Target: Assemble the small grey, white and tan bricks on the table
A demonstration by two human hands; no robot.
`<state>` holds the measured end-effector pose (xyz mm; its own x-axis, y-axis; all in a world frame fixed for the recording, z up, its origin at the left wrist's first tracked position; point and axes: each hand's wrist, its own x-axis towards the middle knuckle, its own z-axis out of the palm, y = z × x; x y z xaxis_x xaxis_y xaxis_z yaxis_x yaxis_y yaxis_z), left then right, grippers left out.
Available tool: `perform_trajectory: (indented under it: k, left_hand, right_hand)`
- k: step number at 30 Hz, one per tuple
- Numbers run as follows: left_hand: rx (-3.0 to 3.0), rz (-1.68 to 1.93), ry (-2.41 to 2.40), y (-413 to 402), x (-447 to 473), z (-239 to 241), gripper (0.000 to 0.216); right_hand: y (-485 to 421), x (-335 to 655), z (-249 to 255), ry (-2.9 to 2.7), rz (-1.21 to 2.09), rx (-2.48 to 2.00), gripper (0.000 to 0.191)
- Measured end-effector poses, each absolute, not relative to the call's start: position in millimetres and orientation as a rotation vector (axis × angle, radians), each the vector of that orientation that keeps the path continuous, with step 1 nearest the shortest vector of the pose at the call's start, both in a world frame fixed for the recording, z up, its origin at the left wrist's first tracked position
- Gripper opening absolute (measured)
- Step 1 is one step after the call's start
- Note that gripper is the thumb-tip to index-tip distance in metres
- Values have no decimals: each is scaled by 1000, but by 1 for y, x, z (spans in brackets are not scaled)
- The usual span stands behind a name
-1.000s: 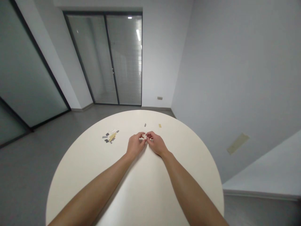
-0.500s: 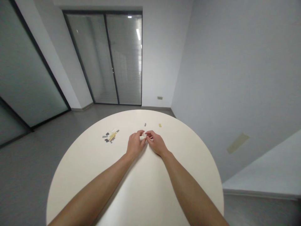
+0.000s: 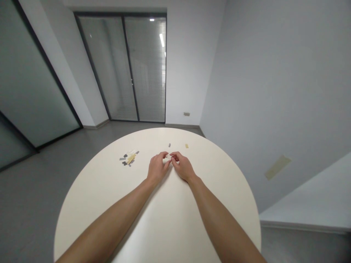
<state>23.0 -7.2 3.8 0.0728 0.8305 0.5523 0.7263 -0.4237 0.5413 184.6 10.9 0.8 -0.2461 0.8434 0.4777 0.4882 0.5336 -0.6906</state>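
Observation:
Over the far half of the table, my left hand (image 3: 157, 165) and my right hand (image 3: 183, 167) meet with curled fingers. Between their fingertips is a small white piece (image 3: 168, 156), pinched from both sides; fingers hide much of it, so its exact kind does not show. Just beyond the hands lie a small grey piece (image 3: 169, 145) and a small yellow piece (image 3: 187, 146), apart from each other. A loose pile of small flat pieces (image 3: 131, 158), in white, yellow, grey and black, lies to the left of my left hand.
The round white table (image 3: 153, 226) reaches under both forearms. A grey-white wall (image 3: 274, 91) rises close on the right. Glass doors with dark frames (image 3: 145, 73) stand beyond the table, and a frosted glass panel (image 3: 30, 80) is at the left.
My fingertips have shifted slightly around the white piece, which appears turned a little. Both hands stay in the same place, and the other pieces have not moved.

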Motion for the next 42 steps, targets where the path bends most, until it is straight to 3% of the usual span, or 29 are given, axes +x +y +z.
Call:
perform_trajectory:
  k: [21, 42]
  left_hand:
    - [2134, 1341, 1657, -6, 23, 3, 32]
    - [2111, 1366, 1623, -3, 22, -4, 30]
  right_hand:
    - [13, 185, -1, -1880, 443, -1115, 13]
    - [13, 184, -3, -1993, 447, -1082, 24]
